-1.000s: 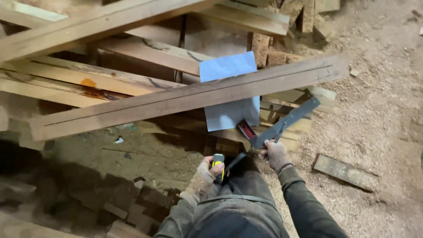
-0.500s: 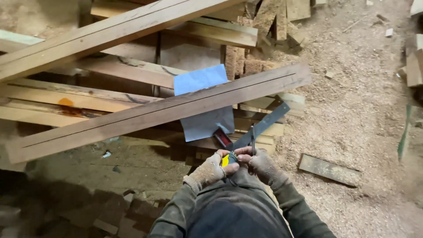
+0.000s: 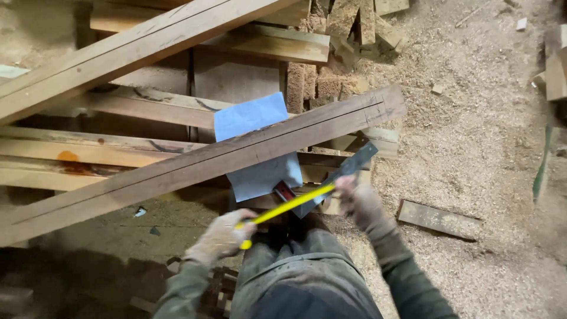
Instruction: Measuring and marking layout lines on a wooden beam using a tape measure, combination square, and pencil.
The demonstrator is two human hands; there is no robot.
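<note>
The left hand (image 3: 221,236) is closed around the case of a tape measure, most of which is hidden in the fist, with a bit of yellow showing below the fingers. The yellow tape (image 3: 287,205) runs out of it up and to the right to the right hand (image 3: 354,198), whose fingers pinch the tape's far end. The right hand is blurred, so how it grips cannot be told more exactly.

The tape crosses in front of a metal square (image 3: 339,176), whose dark blade slants up to the right just below the long plank (image 3: 201,165) and whose red-marked corner lies at the lower edge of a sheet of blue paper (image 3: 251,147). The paper lies under the long plank, showing above and below it. The plank slants across a stack of other boards (image 3: 118,150). Right of the plank, the floor is covered in sawdust (image 3: 472,136), with a short board (image 3: 440,219) lying on it.
</note>
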